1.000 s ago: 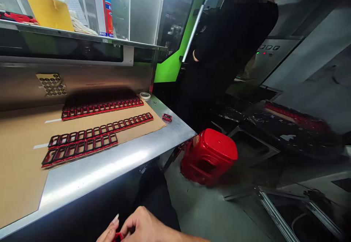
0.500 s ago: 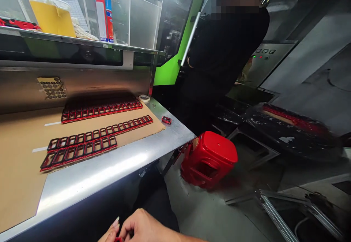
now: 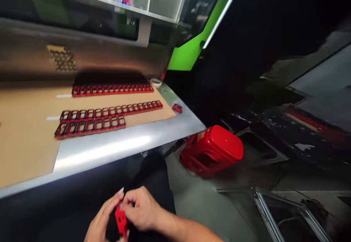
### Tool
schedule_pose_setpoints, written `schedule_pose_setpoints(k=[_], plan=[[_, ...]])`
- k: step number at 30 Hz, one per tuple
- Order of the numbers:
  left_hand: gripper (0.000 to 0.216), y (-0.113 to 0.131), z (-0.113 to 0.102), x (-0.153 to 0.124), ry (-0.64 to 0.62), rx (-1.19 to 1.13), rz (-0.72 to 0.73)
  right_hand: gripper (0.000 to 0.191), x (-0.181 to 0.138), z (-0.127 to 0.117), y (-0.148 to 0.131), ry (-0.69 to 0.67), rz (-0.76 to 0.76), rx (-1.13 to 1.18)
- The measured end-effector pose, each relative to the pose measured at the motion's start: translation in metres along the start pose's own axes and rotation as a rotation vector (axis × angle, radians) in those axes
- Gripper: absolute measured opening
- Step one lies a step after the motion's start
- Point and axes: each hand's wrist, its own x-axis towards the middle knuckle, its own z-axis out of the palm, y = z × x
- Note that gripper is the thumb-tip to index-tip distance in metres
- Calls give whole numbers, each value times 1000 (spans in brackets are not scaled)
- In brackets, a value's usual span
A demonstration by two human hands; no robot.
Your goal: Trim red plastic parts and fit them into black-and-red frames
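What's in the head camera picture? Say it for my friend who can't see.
A person's bare left hand holds a small red part, with the bare right hand at its upper end. Beyond, rows of black-and-red rectangular frames lie on brown cardboard on a shiny metal table. A red plastic stool stands nearby.

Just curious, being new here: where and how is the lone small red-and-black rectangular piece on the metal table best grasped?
Probably pinch the piece by its long sides, from above: it lies alone, and those sides are closer together than its ends.
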Motion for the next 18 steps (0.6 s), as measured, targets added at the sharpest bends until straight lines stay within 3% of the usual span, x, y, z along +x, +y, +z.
schedule_pose_setpoints(k=[3, 10, 18], plan=[[70, 22, -11, 7, -77, -2, -124, 31, -4, 0, -2, -37, -62, 65], [82, 24, -8, -5, 60, -355, -283, 36, 2, -2, 8, -145, -5, 437], [85, 24, -7, -1, 87, -454, -274, 40, 1, -1, 10, -154, 34, 583]])
